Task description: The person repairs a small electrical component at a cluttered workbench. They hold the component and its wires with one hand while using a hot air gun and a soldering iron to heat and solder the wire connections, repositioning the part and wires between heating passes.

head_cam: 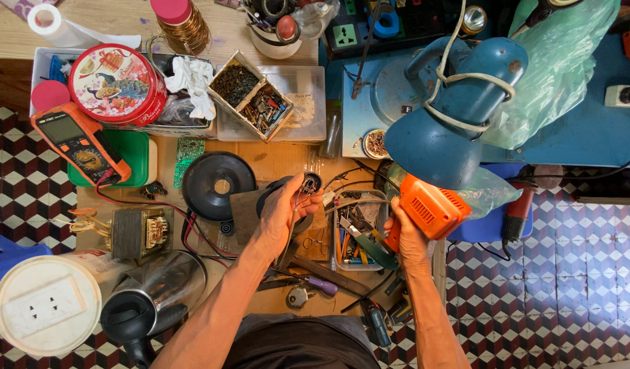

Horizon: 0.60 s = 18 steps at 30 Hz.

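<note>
**Soldering gun raised beside a small wired part**

Head view: mid-frame, the left hand (282,213) is pinched on a small round part (311,182) trailing thin wires. Right of centre, the right hand (408,240) is clenched round an orange soldering gun (429,207) under the blue desk lamp (451,113). The loose wires could snag the tool tray (359,236), I'd say.

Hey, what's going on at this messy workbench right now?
A person sits at a cluttered repair bench. Their left hand holds up a small round dark part with thin wires, while the right hand grips an orange soldering gun just beside it, under a blue desk lamp. An orange multimeter, a transformer, a black speaker cone and a tray of hand tools lie around them.
</note>
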{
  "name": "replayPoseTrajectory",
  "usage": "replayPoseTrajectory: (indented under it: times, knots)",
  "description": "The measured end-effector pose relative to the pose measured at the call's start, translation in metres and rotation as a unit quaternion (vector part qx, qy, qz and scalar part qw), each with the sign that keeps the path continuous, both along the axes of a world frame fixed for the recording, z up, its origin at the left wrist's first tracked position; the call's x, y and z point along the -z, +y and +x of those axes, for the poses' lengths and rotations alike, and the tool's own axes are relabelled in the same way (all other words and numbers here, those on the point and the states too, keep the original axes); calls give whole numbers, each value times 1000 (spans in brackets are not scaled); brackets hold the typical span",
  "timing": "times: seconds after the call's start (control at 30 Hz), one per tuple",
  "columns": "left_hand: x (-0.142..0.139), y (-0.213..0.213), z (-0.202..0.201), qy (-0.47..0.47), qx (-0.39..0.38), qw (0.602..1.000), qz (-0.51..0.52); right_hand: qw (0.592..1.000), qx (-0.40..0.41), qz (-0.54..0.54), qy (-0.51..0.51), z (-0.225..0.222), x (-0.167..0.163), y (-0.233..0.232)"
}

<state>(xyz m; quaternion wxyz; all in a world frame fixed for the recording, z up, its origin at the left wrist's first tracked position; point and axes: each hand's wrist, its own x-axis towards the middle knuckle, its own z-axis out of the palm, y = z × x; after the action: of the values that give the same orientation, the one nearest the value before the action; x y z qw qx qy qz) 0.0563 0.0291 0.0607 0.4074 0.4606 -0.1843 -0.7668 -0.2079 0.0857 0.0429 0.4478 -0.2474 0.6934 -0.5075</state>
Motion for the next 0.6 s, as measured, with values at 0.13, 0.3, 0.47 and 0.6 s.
replayPoseTrajectory:
  times: [0.13,0.3,0.47,0.6]
  knots:
    - [-2,-2,-2,7,-2,1000,7,999,-31,-24,-15,0,10,0]
    - [-2,-4,-2,25,-19,999,7,999,-8,-25,-42,5,13,0]
    - [0,-4,-2,35,-26,999,30,998,-13,-48,-27,5,9,4]
    - [1,-5,-3,38,-25,998,36,997,-41,-3,68,1,12,6]
